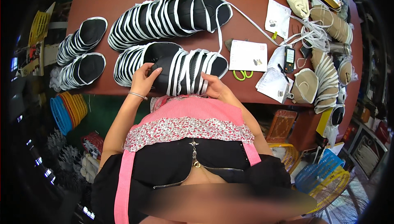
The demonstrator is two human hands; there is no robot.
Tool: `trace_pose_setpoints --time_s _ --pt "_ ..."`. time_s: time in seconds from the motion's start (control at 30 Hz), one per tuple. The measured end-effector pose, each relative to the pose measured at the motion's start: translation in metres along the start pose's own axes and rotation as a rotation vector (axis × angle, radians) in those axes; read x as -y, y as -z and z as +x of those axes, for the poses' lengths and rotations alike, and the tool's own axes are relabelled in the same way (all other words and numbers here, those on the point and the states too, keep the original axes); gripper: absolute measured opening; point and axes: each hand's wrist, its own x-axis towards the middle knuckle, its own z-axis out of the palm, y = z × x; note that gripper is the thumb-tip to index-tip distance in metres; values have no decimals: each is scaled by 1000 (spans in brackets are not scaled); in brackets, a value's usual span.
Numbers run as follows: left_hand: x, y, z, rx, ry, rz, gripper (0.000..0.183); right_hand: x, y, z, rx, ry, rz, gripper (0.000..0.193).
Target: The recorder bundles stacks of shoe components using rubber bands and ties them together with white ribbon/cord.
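Observation:
Close to the table's near edge lies a row of nested black shoe uppers (163, 51) with white edges. My left hand (143, 79) grips a black upper (163, 80) partway along it, thumb on top, where the row parts. At the right end my right hand (215, 87) is curled around the white-edged rims of the last uppers (215, 66); some of its fingers are hidden underneath. Behind this row stretches a longer row of the same uppers (156, 21). A white strip (246, 17) runs from the rows toward the right.
Two shorter stacks of uppers (91, 31) stand at the left. To the right are paper sheets (248, 56), green-handled scissors (243, 75), a handheld scanner (289, 59) and beige uppers (324, 76). Plastic baskets (60, 115) sit below the table's left side.

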Motion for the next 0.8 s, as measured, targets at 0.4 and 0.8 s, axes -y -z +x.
trace_pose_setpoints --time_s 0.4,0.8 --pt "-34 -21 8 199 383 -386 52 20 -30 -11 -56 -140 -133 52" --pt "-14 -37 43 780 562 -633 62 37 -13 -38 -136 -112 -268 56"
